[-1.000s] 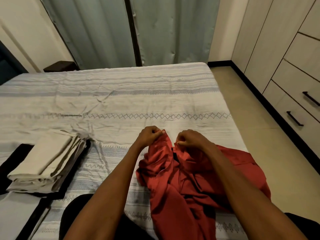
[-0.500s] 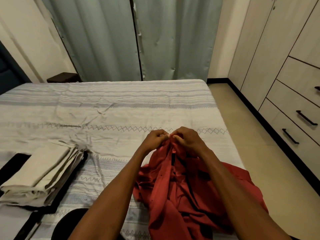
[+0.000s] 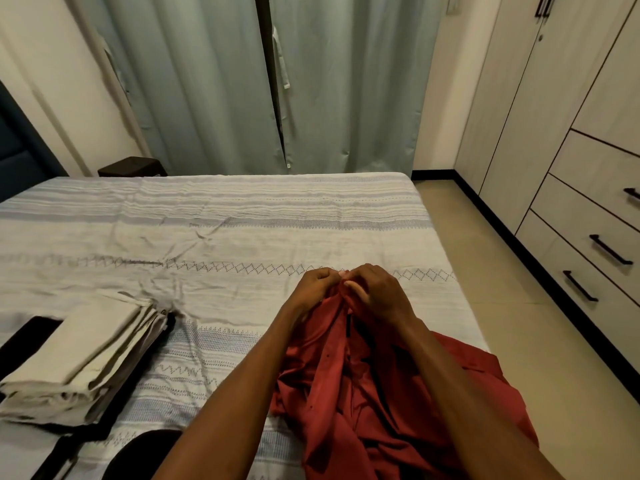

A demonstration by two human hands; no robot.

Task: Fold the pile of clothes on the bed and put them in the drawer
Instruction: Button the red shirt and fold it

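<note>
A crumpled red shirt (image 3: 349, 396) lies on the near right part of the bed (image 3: 221, 237). My left hand (image 3: 317, 289) and my right hand (image 3: 379, 294) meet at its upper edge, both pinching the fabric with knuckles nearly touching. A folded stack of beige clothes (image 3: 83, 358) rests on a black garment (image 3: 31, 330) at the near left of the bed. The wardrobe drawers (image 3: 588, 237), with dark bar handles, stand shut along the right wall.
Pale green curtains (image 3: 277, 81) hang behind the bed. A dark bedside table (image 3: 130, 167) sits at the far left corner. A strip of beige floor (image 3: 512, 289) runs between bed and wardrobe. A dark rounded shape (image 3: 138, 455) lies at the near edge.
My two hands came together at the top of the red shirt, lifting it slightly. My view tilted upward, showing more curtain and wardrobe.
</note>
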